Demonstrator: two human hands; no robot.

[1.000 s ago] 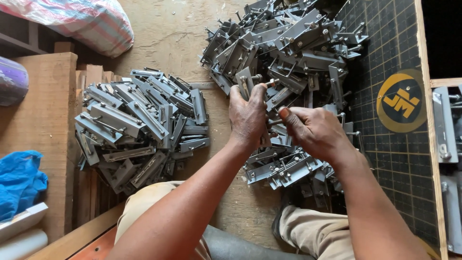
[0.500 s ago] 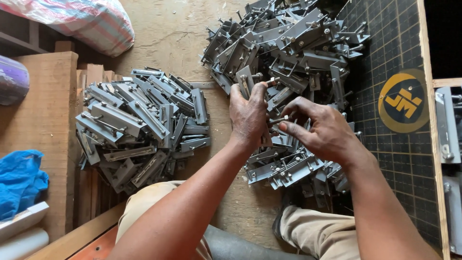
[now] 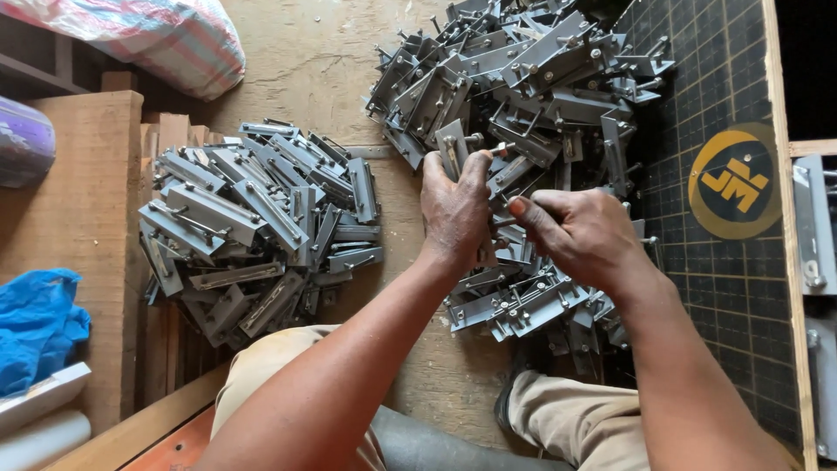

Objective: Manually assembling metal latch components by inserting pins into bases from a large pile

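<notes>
— What's nearest?
— Both hands, mid-scene. The left hand [image 3: 455,214] grips a grey bracket [image 3: 454,148], fingers curled; the right hand [image 3: 580,234] pinches a small part beside it.
— Farther off?
— A heap [image 3: 532,70] far right, a stack [image 3: 253,218] left.

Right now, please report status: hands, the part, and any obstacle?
Left hand gripping metal bracket. Right hand pinching at it. Loose bracket pile crowding behind.
</notes>
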